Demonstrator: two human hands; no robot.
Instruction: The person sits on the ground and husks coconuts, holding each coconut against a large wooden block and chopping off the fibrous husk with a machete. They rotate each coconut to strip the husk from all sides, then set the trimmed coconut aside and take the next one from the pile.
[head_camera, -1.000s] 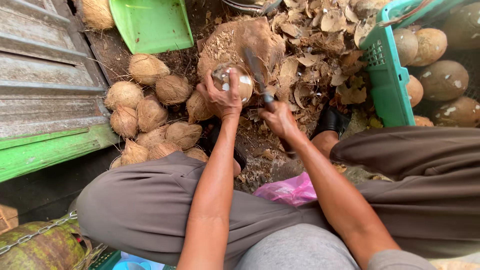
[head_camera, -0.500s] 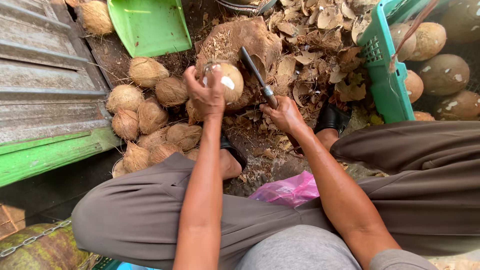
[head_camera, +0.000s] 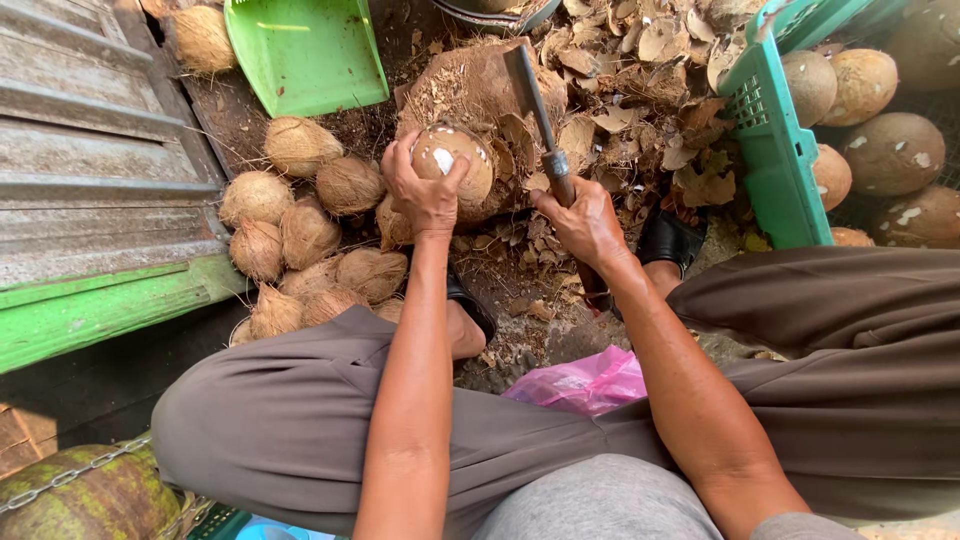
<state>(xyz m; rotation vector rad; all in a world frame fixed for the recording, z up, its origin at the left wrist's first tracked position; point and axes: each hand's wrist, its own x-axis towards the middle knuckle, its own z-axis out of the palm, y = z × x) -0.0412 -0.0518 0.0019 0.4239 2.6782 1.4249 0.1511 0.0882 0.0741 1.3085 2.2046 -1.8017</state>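
Note:
My left hand (head_camera: 425, 190) grips a partly husked brown coconut (head_camera: 468, 163) with white patches, resting it against a husk-covered chopping block (head_camera: 470, 85). My right hand (head_camera: 585, 222) holds the handle of a cleaver (head_camera: 535, 105), its blade raised and pointing away, just right of the coconut. A pile of several fibrous coconuts (head_camera: 305, 235) lies to the left of my left hand, on the ground beside my knee.
A green plastic scoop (head_camera: 305, 50) lies at the top left. A green crate (head_camera: 775, 140) at the right holds peeled coconuts (head_camera: 890, 150). Husk chips (head_camera: 640, 70) cover the ground ahead. A pink bag (head_camera: 585, 380) lies between my legs. Wooden boards (head_camera: 90, 170) run along the left.
The cleaver has swung up from a slant to nearly upright beside the coconut. My left hand has turned the coconut slightly on the block.

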